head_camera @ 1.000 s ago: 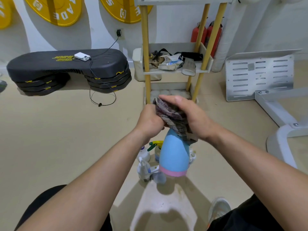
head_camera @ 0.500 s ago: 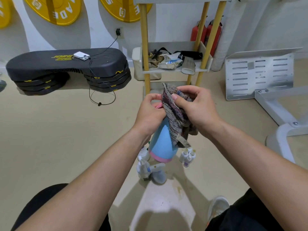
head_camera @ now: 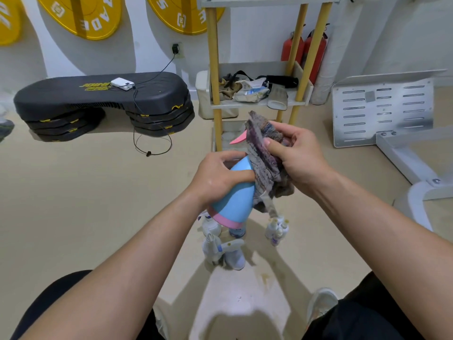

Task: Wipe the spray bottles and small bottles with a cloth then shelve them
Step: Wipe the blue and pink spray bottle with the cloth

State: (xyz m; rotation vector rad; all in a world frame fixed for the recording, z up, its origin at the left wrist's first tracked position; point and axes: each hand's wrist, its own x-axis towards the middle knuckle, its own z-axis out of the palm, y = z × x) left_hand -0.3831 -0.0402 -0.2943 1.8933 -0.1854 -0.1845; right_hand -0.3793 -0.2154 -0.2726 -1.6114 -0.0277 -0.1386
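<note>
Wiping the blue spray bottle [head_camera: 232,202], tilted in the air above the floor [head_camera: 98,204] — with left grip [head_camera: 220,179] clamped round its shoulder, right grip [head_camera: 300,165] pinching the cloth [head_camera: 263,163] against its head — seemingly leaving the other spray bottles [head_camera: 221,247] and small bottles [head_camera: 277,230] on the floor unwiped, unshelved.

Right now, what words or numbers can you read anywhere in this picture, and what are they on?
"ADE": on the middle yellow disc on the wall, rest cut off.
Right yellow disc: white marks, unclear.
Black step platform: yellow logo, too blurred.
Small bottles on the floor: labels too small.
</note>
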